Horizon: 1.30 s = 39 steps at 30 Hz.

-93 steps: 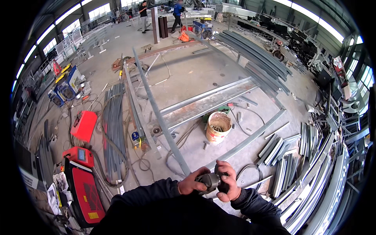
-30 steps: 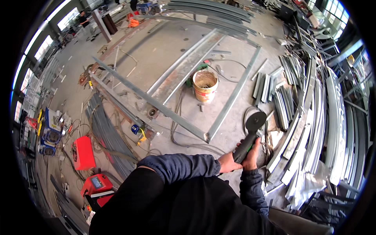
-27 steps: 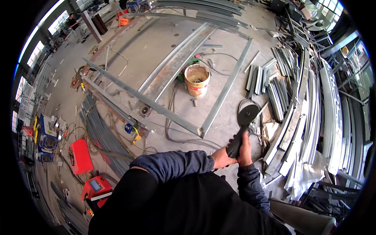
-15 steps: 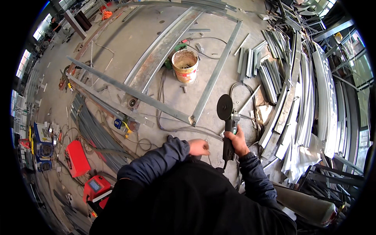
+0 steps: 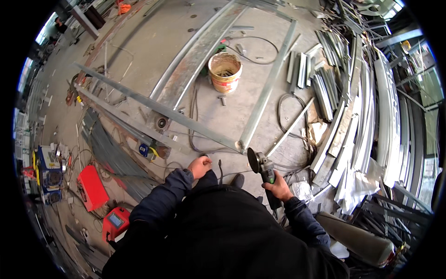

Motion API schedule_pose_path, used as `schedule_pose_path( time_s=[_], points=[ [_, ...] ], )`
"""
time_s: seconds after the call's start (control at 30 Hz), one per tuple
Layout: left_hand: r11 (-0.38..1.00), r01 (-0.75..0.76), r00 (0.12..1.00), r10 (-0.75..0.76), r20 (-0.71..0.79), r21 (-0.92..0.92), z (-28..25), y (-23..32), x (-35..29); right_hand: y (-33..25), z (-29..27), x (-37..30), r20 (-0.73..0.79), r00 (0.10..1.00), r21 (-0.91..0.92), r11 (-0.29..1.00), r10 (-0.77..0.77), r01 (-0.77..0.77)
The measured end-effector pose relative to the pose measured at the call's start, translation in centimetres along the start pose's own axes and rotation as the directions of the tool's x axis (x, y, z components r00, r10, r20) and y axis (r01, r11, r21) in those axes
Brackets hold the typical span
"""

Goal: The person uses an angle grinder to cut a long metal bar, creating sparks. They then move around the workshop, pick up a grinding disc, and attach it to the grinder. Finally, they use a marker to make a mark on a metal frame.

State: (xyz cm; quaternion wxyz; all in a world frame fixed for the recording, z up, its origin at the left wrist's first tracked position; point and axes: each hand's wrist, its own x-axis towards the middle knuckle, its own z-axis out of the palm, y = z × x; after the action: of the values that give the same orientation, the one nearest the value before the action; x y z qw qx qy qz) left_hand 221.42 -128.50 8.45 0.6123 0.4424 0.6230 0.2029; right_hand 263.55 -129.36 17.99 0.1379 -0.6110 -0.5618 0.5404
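My right hand (image 5: 279, 187) is wrapped round the body of an angle grinder (image 5: 268, 173). The dark disc (image 5: 253, 161) points away from me, just below the near corner of a steel frame (image 5: 240, 146) on the floor. Below my right hand the grinder's cord trails down. To the left, my left hand (image 5: 200, 168) hovers in front of my body with its fingers curled in; nothing shows in it. A dark cable end (image 5: 220, 168) stands out beside it, apart from the fingers.
Inside the frame stands a dirty bucket (image 5: 225, 81). Metal offcuts (image 5: 323, 90) and long profiles (image 5: 364, 121) are piled at the right, near a gas cylinder (image 5: 357, 239). A red case (image 5: 93, 187), a red machine (image 5: 114, 222) and loose cables lie at the left.
The grinder has come down and slightly left, its disc tilting nearer the frame's corner. My left hand has swung left, away from my right. My shoes now show below.
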Motion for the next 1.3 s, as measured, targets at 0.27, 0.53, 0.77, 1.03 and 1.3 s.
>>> schedule_pose_path(
  time_s=[0.27,0.53,0.77,1.03,1.3],
  points=[
    [0.975,-0.155,0.987,0.148,-0.059,-0.158,-1.1,6.0,-2.8,-5.3,3.6,6.2,-0.040,0.999,0.715,0.698,-0.024,0.046],
    [0.915,-0.346,0.868,0.396,0.300,-0.208,1.6,17.1,-4.2,-17.7,6.4,11.2,-0.123,0.978,0.828,0.526,-0.168,0.195],
    [0.981,-0.176,0.964,0.188,-0.186,0.080,-3.9,19.2,-7.7,-22.3,14.3,14.0,0.018,0.936,0.890,0.431,-0.353,0.145],
    [0.981,0.093,0.895,-0.008,-0.447,0.170,-19.2,13.3,-2.4,-22.5,19.1,21.0,0.467,0.786,0.417,0.885,-0.405,0.208],
    [0.848,0.276,0.865,-0.014,-0.502,0.452,-37.2,10.9,12.1,-17.1,20.8,19.4,0.236,0.971,0.350,0.935,-0.027,-0.060]
  ],
)
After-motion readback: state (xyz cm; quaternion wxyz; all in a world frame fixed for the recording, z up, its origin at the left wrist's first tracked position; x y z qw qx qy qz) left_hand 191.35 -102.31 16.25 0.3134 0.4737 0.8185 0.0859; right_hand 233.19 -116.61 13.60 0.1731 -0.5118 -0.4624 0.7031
